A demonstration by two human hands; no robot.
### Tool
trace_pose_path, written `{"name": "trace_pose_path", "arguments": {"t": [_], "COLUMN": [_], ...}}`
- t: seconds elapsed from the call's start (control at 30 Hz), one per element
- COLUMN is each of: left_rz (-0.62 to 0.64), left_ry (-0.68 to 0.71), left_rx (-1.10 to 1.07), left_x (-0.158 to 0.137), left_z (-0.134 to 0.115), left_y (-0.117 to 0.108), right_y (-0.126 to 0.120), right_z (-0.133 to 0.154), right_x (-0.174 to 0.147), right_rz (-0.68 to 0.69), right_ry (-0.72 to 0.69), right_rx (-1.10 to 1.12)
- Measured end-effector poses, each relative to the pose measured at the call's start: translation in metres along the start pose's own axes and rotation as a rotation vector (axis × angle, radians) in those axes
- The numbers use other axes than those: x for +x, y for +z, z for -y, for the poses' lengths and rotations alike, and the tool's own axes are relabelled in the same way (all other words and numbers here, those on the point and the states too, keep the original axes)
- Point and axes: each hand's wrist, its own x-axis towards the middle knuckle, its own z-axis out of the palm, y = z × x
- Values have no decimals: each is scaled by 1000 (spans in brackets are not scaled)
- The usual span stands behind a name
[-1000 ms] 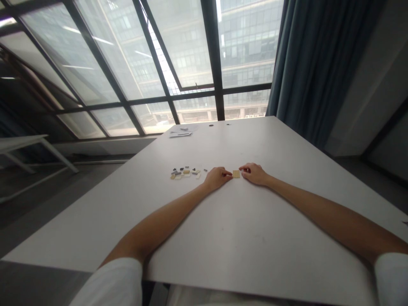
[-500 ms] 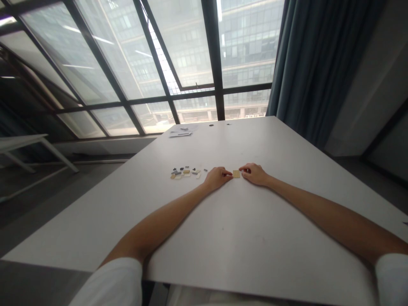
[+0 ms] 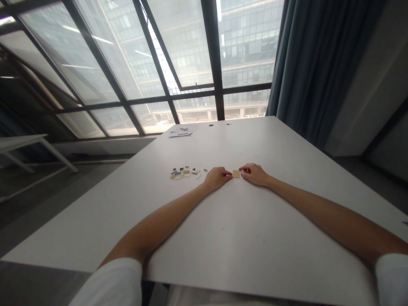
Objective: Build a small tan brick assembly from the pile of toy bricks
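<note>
A small tan studded building plate (image 3: 236,174) lies flat on the white table between my two hands. My left hand (image 3: 218,177) rests on the table at its left, the fingertips touching or almost touching that edge; thumb and fingers point at the plate with a slight gap between them. On the other side is my right hand (image 3: 253,174), its thumb and index finger apart and a little short of the plate. Neither hand appears to grip anything. A loose group of small building bricks (image 3: 186,172) in tan, grey, black and white lies left of my left hand.
One small grey piece (image 3: 205,170) sits between the bricks and my left hand. Papers (image 3: 180,134) lie at the table's far left, and a dark round object (image 3: 211,125) is near the far edge. The white table (image 3: 242,238) reaches toward the windows.
</note>
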Motion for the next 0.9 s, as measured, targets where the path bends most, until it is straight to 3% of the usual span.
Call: {"name": "trace_pose_path", "arguments": {"t": [0.9], "left_rz": [18], "left_ry": [-18], "left_rx": [0], "left_x": [-1], "left_z": [-6], "left_y": [-4], "right_y": [-4], "right_z": [6], "right_x": [-2], "right_rz": [12], "right_ry": [13], "right_rx": [8]}}
